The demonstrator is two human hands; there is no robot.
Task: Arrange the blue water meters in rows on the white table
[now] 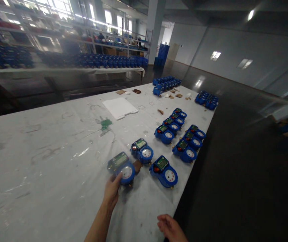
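The left hand is out over the table, fingers curled round the near rim of a blue meter — the grip is closed on the round dial end, thumb on the near side, the green display end pointing away. That meter is lifted or tipped slightly; I can't tell whether its far edge touches the plastic sheet. The right hand hangs low at the table's near edge, loosely half open, holding nothing.

Taking the held meter as the landmark: just to its right a second meter sits a little farther off, and a third meter lies to the right of that, nearer the table edge. Beyond them, two short rows of meters run away towards the far end.

Judging by the look, this is a stiff, chunky thing with a hard plastic shell and brass fittings poking out underneath, so probably heavy for its size and lopsided in one hand. The smooth dial window seems the fragile part; the body's waist below the dial looks the surer hold.

The table is covered in wrinkled clear sheeting, shiny and likely slippery. Far beyond the held meter lies a white foam slab. The room is a big dim workshop, with shelves stacked with blue units behind.
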